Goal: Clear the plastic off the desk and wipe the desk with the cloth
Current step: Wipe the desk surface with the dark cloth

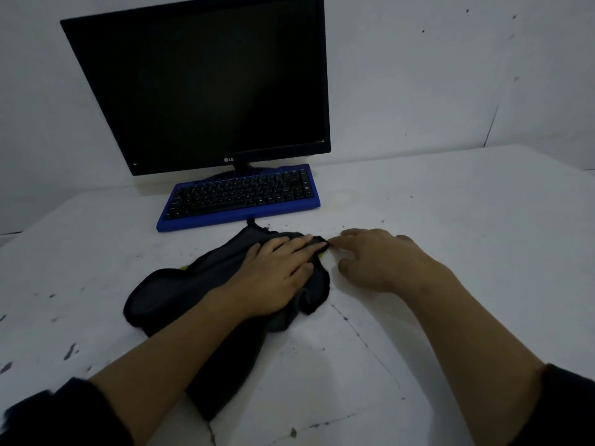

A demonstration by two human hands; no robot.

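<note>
A dark grey cloth (180, 291) with black edging lies crumpled on the white desk (450, 252), in front of the keyboard. My left hand (273, 275) rests flat on the cloth's right part, fingers stretched out and pressing it down. My right hand (383, 259) sits just right of the cloth, its fingertips pinching the cloth's far right corner. A small yellow-green bit shows under the cloth near that corner (323, 252) and another at the cloth's left upper edge (183, 268). No plastic is clearly visible.
A black monitor (206, 85) stands at the back with a blue-framed black keyboard (240, 196) before it. Dark specks and crumbs lie scattered on the desk around the cloth. A crack line runs across the desk surface near me.
</note>
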